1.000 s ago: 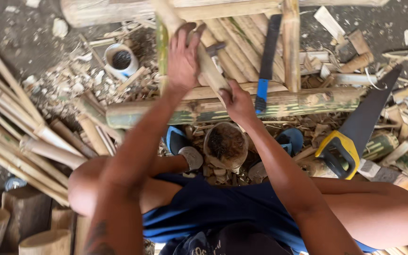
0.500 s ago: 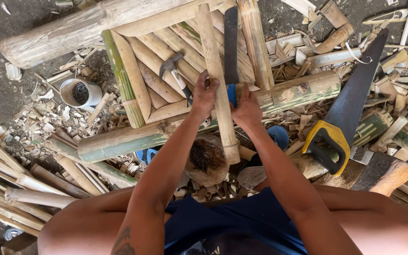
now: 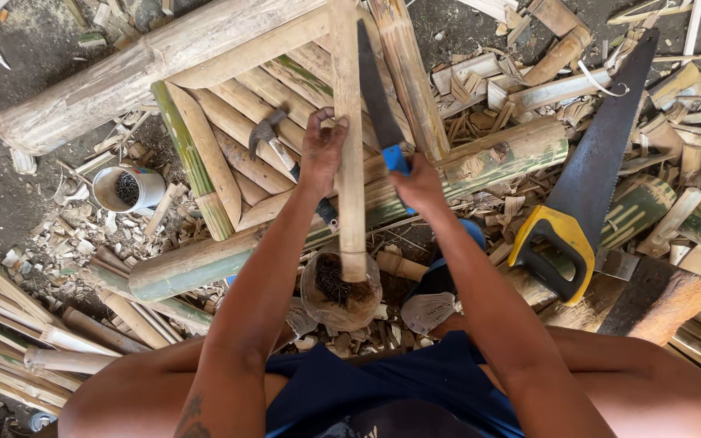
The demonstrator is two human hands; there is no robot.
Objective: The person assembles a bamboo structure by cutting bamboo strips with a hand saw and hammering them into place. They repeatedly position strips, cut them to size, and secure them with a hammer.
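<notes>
Two hands at work over a bamboo frame [image 3: 229, 162] on the ground. Left hand [image 3: 322, 150] clamped on a pale bamboo slat [image 3: 349, 162], held lengthwise; right hand [image 3: 419, 182] closed round the blue handle of a dark blade [image 3: 375, 89] just beside it. Hammer [image 3: 273, 138] lies on the frame. Handsaw [image 3: 586, 186] to the right — yellow grip. Clear container [image 3: 341, 288] of nails below; white cup [image 3: 127, 188] left, among offcuts.

Head camera, straight down, close over lap
</notes>
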